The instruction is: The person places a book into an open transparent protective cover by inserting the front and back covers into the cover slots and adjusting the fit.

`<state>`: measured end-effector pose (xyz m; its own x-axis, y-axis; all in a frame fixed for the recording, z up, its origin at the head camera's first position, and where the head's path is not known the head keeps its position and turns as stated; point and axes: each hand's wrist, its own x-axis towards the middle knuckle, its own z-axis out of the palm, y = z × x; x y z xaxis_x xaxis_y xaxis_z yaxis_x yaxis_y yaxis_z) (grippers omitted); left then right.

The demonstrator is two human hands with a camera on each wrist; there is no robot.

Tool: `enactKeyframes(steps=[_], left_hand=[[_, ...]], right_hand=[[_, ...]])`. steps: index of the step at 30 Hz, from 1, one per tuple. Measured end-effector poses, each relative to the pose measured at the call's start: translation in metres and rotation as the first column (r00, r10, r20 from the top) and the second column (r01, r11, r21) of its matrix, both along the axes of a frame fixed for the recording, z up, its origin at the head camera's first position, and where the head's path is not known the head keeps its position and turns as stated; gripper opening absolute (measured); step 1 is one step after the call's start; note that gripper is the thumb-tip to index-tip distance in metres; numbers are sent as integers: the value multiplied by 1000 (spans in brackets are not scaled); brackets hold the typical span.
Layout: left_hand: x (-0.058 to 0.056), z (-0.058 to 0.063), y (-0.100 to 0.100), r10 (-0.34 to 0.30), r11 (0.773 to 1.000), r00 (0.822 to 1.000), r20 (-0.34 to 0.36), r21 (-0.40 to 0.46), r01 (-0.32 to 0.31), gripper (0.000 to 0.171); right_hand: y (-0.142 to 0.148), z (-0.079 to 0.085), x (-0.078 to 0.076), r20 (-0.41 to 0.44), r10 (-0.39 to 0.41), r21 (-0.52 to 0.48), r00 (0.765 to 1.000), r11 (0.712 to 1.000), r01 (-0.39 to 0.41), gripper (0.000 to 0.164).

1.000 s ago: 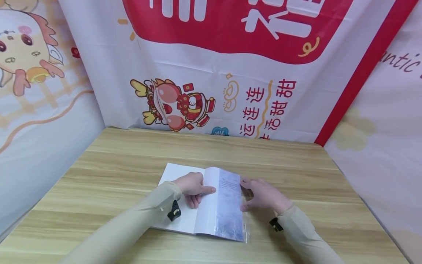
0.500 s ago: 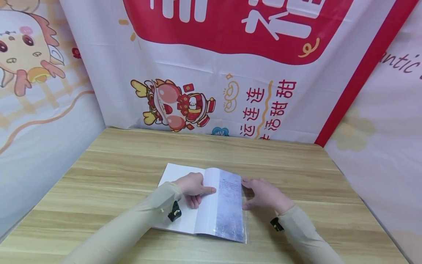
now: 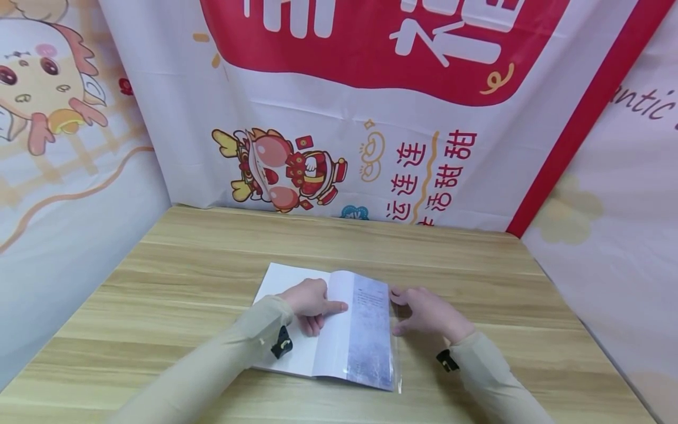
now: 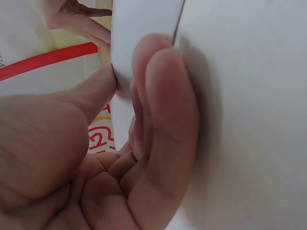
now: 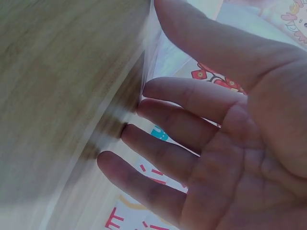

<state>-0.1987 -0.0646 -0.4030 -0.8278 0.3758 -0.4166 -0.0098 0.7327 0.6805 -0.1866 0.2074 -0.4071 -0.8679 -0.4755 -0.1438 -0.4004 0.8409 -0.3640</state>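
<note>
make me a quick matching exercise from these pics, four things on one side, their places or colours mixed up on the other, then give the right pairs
Things:
1. left hand
2. table
3. right hand
4. printed panel

Places and colours (as seen in the head view):
a. at the right edge of the open booklet
b. bluish purple
c. over the booklet's white part
d. pale wood grain

Right pairs: 1-c, 2-d, 3-a, 4-b
</note>
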Motion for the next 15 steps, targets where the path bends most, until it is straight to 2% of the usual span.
enactKeyframes(steps=[9, 15], left_hand=[[0, -3, 1, 19, 1000, 1000, -17, 5, -19, 47], [2, -1, 0, 26, 1000, 1000, -4, 0, -26, 42]], right_hand=[[-1, -1, -3, 11, -35, 5, 999, 999, 35, 75], [-1, -2, -4, 3, -37, 15, 999, 999, 37, 74]])
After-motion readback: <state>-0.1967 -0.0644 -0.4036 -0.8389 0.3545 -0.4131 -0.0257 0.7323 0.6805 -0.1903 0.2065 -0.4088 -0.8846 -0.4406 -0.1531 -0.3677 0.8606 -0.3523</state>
